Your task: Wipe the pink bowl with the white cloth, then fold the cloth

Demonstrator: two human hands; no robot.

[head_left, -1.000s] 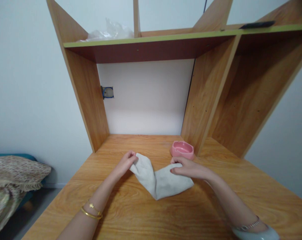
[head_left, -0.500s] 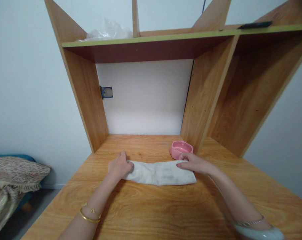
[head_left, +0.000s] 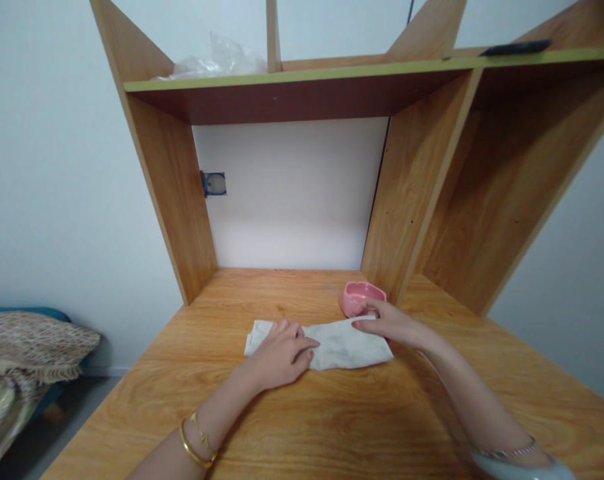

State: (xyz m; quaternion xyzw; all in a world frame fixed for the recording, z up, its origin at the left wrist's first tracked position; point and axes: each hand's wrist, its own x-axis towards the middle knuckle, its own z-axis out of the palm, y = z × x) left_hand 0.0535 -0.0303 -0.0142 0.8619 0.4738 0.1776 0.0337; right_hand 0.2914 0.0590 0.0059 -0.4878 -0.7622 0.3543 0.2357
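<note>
A folded white cloth [head_left: 339, 345] lies flat as a long strip on the wooden desk [head_left: 332, 420]. My left hand [head_left: 281, 353] rests palm down on the cloth's left half, fingers stretched out toward the right. My right hand [head_left: 388, 323] pinches the cloth's far right end with thumb and fingers. A small pink bowl [head_left: 361, 296] stands just behind my right hand, touching or nearly touching the fingers.
The desk has an upright wooden hutch with side panels [head_left: 175, 200] and a shelf [head_left: 302, 77] overhead holding a clear plastic bag [head_left: 217, 63] and a dark flat object [head_left: 515, 48]. A bed with a patterned blanket [head_left: 22, 353] stands at the lower left.
The cloth went from a raised V shape to a flat strip. My left hand let go of its left end and slid rightward onto the cloth's middle. My right hand stayed at the right end.
</note>
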